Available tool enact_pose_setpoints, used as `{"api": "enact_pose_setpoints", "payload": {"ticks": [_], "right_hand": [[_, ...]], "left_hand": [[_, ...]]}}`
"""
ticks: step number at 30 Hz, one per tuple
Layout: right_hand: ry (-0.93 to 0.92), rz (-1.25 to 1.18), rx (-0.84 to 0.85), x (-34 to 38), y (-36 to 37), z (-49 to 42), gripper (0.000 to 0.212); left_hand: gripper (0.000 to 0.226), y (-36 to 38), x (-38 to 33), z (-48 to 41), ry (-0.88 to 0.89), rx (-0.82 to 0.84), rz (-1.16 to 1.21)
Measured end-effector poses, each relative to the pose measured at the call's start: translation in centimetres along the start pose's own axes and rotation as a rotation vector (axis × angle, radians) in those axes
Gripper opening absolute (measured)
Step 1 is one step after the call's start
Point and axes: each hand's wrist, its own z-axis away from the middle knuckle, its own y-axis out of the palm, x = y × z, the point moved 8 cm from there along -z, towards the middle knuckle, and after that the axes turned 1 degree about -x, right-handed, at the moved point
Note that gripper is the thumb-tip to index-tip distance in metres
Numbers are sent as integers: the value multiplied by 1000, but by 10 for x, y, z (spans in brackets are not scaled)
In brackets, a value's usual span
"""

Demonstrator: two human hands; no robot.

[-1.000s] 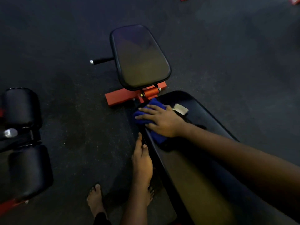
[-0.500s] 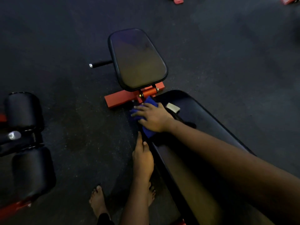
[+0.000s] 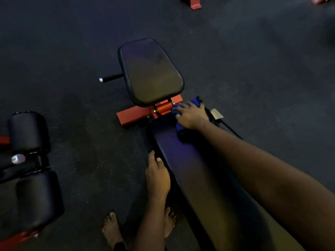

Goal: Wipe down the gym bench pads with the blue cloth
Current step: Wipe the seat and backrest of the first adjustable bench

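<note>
Head view, looking down: the right hand point(image 3: 192, 115) lies palm-down on a crumpled blue cloth point(image 3: 196, 101), fingers nearly straight and spread over it, pressing rather than gripping, at the far end of the long black vinyl back pad point(image 3: 190, 169). The cloth sits on that far end, showing beyond the fingertips and under the heel of the hand, and the right forearm runs along the pad's right side. The left hand point(image 3: 157, 178) holds nothing; its fingers are straight and close together, and it lies against the pad's left edge about midway along. Whether it bears on the edge or only touches it I cannot tell. A small pale tag point(image 3: 216, 114) shows at the pad's far right corner. Just beyond the pad's far end are an orange-red hinge cylinder point(image 3: 164, 108) and a red steel base bar point(image 3: 134, 115), and past them the smaller rounded black seat pad point(image 3: 151, 73), with a black handle bar with a silver cap point(image 3: 111, 78) sticking out to its left. Two bare feet point(image 3: 112, 230) stand on the dark rubber floor point(image 3: 253, 60) left of the pad's near part. Well to the pad's left are two black padded rollers point(image 3: 29, 131).
</note>
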Motion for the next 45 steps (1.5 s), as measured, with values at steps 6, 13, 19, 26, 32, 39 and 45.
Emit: {"api": "enact_pose_setpoints", "payload": {"ticks": [6,13,19,26,32,39,45], "right_hand": [[-43,-66,-76,-26,1,83,54],[421,-347,22,-115,-4,62,55],[559,-474,116,-130,6,22,54],[504,-559,127,-134,10,26,53],[624,-466,152,-132,7,11,55],[311,-365,124,-93,-5,-50,46],[426,-353,207,-99,5,-69,49]], "left_hand": [[43,-1,-7,5,-34,-20,-76],[42,-8,-29,-35,6,-42,-191],[42,-7,-46,-80,-9,-59,-248],[38,-4,-44,-110,-1,-67,-290],[33,-4,-38,-122,-15,-24,-253],[24,-2,-35,-126,0,12,-227],[15,-6,-29,-136,-25,83,-165]]}}
